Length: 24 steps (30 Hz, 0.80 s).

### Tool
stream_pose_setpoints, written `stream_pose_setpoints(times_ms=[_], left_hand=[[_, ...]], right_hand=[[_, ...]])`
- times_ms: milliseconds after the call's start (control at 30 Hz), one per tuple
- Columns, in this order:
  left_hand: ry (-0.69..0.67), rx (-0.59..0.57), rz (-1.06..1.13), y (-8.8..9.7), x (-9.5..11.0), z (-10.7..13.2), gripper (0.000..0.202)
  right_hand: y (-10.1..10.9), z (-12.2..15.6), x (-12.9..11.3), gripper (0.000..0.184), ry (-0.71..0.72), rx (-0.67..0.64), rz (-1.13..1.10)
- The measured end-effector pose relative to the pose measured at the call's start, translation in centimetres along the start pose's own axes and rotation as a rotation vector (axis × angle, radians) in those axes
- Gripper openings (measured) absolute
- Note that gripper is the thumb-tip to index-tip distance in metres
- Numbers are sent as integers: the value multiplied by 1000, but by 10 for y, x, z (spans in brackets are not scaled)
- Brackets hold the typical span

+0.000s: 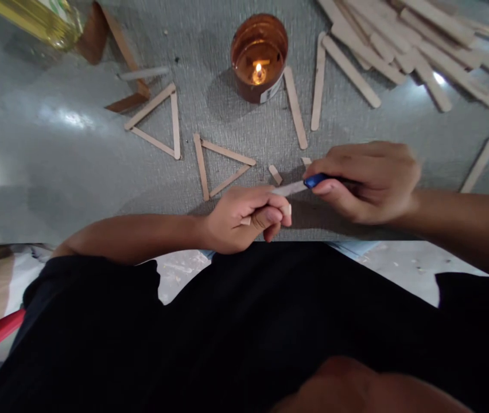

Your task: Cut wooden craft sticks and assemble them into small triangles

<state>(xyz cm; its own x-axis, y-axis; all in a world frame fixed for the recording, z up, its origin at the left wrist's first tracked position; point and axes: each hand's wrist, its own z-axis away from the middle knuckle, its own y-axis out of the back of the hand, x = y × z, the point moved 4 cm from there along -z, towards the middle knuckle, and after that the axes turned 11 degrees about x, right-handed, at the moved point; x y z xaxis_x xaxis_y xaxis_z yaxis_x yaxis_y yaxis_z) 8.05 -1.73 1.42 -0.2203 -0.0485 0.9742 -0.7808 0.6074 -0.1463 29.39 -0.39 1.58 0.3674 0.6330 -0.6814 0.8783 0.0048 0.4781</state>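
At centre, the left hand (238, 209) pinches a wooden stick (245, 220) while the right hand (369, 178) grips a blue-handled blade (309, 182), seemingly trimming, which calls for steady pressure.

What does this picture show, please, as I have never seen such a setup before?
There is no machine here: one camera, worn on a person's head, looks forward and down as they work bare-handed. The right hand holds what looks like a blue-handled knife; the left hand holds a flat, pale wooden stick, mostly hidden in it. On the grey textured table are two triangles of similar sticks, a loose stick pile, a lit candle in a reddish-brown jar and a clear bottle of yellow liquid.
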Motion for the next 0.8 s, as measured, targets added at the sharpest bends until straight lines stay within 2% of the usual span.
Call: stream_pose_setpoints(times_ms=[100, 267, 433, 600, 800], left_hand=[[-3, 49, -70, 3, 0, -3, 24], [1, 38, -70, 2, -4, -1, 19], [40, 5, -19, 1, -7, 0, 19], [79, -42, 36, 0, -5, -1, 18], [44, -68, 31, 0, 0, -4, 19]], right_hand=[[-1, 2, -1, 16, 66, -47, -70], [-3, 6, -3, 21, 150, -71, -55], [-7, 7, -4, 25, 160, -82, -40], [-5, 8, -3, 23, 185, -40, -10], [-4, 8, -3, 20, 162, -44, -51]])
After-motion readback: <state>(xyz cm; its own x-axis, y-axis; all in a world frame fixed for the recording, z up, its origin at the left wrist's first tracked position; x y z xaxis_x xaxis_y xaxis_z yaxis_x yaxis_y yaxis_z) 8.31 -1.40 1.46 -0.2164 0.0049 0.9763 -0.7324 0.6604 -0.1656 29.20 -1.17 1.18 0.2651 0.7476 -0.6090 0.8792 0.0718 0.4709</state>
